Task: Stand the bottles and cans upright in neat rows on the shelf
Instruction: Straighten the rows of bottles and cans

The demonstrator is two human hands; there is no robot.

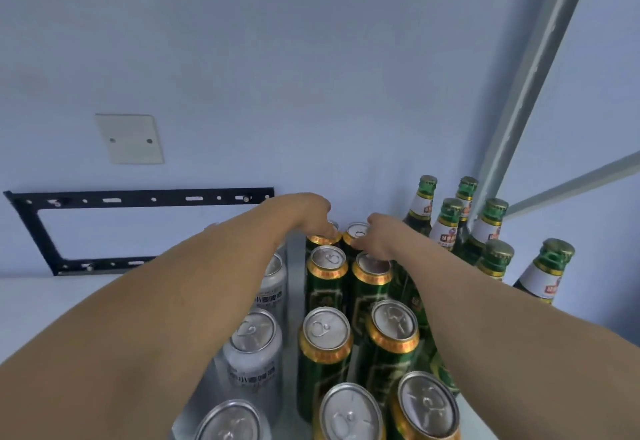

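Your left hand (313, 213) and right hand (375, 235) each curl over a far green can (323, 237) at the wall; grips unclear. Cans stand packed, bottles (450, 225) just right: a sideways nudge could topple neighbours.

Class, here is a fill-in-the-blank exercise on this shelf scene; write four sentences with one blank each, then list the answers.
1. The bottles have ____ caps.
2. The left hand rests on a green can in the ____ row.
3. The cans beside the green ones, on their left, are ____.
4. All the cans stand ____.

Answers: green; back; silver; upright
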